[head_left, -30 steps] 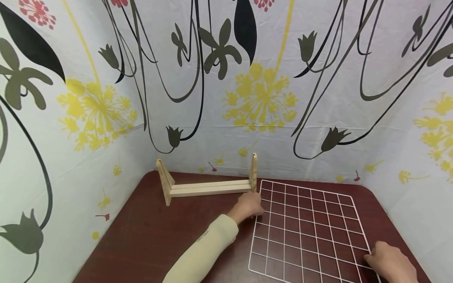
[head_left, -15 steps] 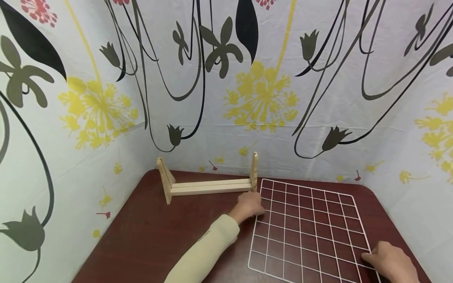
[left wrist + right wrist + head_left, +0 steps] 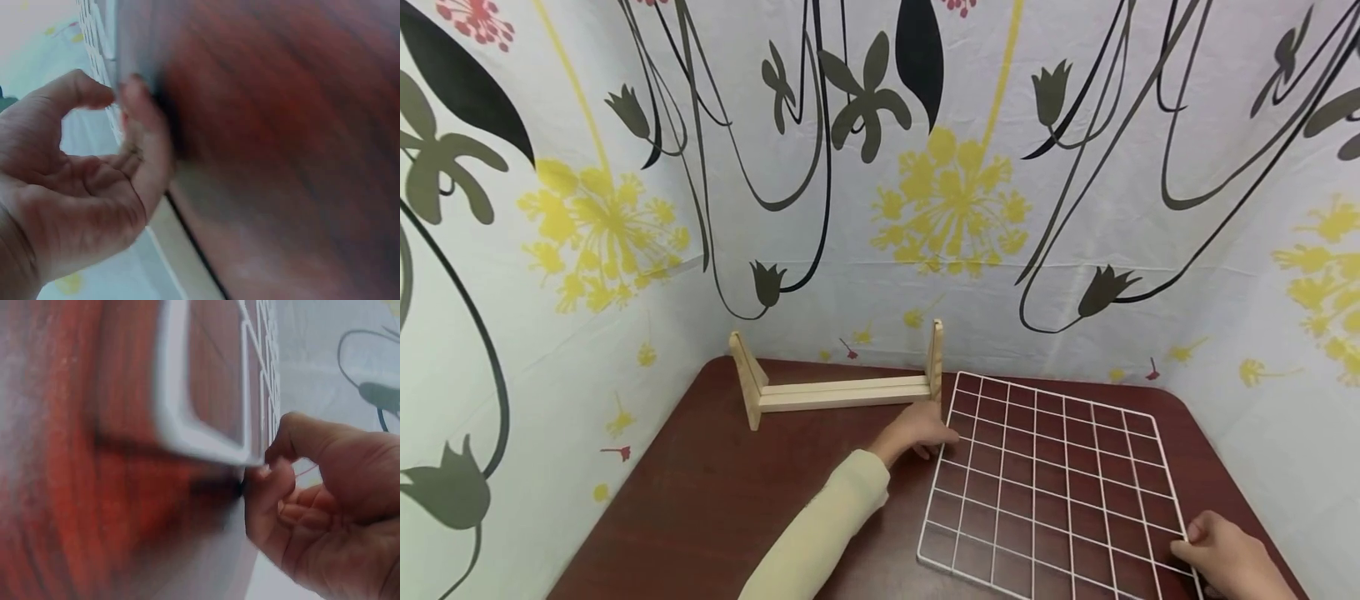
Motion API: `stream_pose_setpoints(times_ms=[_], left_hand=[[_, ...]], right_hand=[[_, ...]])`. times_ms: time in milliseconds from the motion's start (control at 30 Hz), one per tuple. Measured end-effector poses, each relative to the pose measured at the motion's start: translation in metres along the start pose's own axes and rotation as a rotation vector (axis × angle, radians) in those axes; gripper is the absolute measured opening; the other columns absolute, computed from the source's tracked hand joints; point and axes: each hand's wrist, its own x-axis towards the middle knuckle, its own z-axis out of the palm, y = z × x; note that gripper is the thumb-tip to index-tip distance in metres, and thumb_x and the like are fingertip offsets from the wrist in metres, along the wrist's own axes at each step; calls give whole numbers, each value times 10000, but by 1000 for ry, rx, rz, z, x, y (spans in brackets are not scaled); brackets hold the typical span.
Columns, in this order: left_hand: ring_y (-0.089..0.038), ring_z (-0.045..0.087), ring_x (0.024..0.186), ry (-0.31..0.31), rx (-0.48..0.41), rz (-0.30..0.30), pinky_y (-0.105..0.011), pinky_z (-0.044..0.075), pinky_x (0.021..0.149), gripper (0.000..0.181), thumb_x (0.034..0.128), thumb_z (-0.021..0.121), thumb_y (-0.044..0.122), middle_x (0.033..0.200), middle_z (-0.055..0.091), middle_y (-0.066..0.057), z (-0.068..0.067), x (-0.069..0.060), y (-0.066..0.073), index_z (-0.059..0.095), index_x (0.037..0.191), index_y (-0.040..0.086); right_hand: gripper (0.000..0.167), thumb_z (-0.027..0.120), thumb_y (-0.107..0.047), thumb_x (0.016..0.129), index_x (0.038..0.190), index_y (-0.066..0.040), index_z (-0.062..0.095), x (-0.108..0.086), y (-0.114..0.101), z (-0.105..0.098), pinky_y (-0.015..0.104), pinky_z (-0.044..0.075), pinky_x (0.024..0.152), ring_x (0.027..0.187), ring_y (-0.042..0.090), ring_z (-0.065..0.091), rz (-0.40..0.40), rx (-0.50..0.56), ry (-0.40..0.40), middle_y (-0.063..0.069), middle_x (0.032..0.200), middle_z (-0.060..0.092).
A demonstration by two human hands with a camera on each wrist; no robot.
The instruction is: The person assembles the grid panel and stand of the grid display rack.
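Note:
A white wire grid panel (image 3: 1067, 467) lies over the right part of the dark red-brown table (image 3: 700, 500). My left hand (image 3: 917, 427) pinches its left edge between thumb and index finger. My right hand (image 3: 1225, 554) pinches the right edge, low in the head view. Close up in the right wrist view, the panel's white corner (image 3: 178, 434) stands a little off the table, with a shadow beneath. The left wrist view shows the left palm (image 3: 87, 200) and curled fingers by the panel's edge, partly blurred.
A pale wooden stand (image 3: 842, 393), with two upright ends joined by a bar, stands at the back left, just behind my left hand. Flower-patterned white cloth (image 3: 962, 308) surrounds the table at the back and sides.
The panel has risen slightly and its near left corner has shifted up and left. My left hand has moved slightly up and left, its fingers now less tucked under.

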Motion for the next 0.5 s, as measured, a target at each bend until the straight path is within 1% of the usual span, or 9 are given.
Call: stream_pose_setpoints(times_ms=[67,100,167,233,300,400,500], left_hand=[[-146,619,477,-13,-146,5,-321,601,491,309,876,776,194,569,653,-61,-1,-1,-4,589,644,115],[-138,615,479,-15,-185,6,-316,603,498,303,876,768,183,567,651,-56,-2,-1,-6,603,633,106],[-120,605,479,-21,-234,15,-301,602,505,290,883,746,173,566,645,-38,-2,-2,-9,646,623,89],[-110,593,472,-21,-274,29,-280,589,499,282,891,733,171,561,639,-22,-1,-3,-12,677,630,82],[-103,588,475,-19,-318,50,-266,579,500,287,916,720,172,565,635,-12,0,-5,-14,699,648,71],[-107,590,501,-3,-397,74,-262,582,516,290,950,713,176,593,621,-1,3,-9,-15,701,695,39],[-119,607,569,23,-500,91,-275,603,548,235,954,703,153,666,629,-15,5,-12,-14,722,814,-35]], right_hand=[[304,703,-253,953,999,19,573,0,1,1,343,585,598,706,166,622,-5,61,-15,29,816,642],[305,694,-246,961,1031,30,585,0,1,1,340,604,600,714,149,635,-5,83,-19,27,847,667],[310,679,-240,978,1072,44,598,0,2,2,326,610,600,723,110,623,-23,95,-14,15,886,694],[292,668,-236,983,1083,30,600,-1,3,3,308,604,592,703,72,606,-36,93,3,-4,881,703],[278,660,-223,984,1096,23,591,-3,4,3,299,603,590,683,48,598,-35,120,19,-25,863,704],[237,639,-161,994,1109,33,564,-7,6,2,298,594,579,651,44,591,-55,201,42,-45,816,687],[181,618,-89,1003,1097,46,541,-11,6,2,303,567,553,613,59,572,-75,302,75,-62,758,653]])
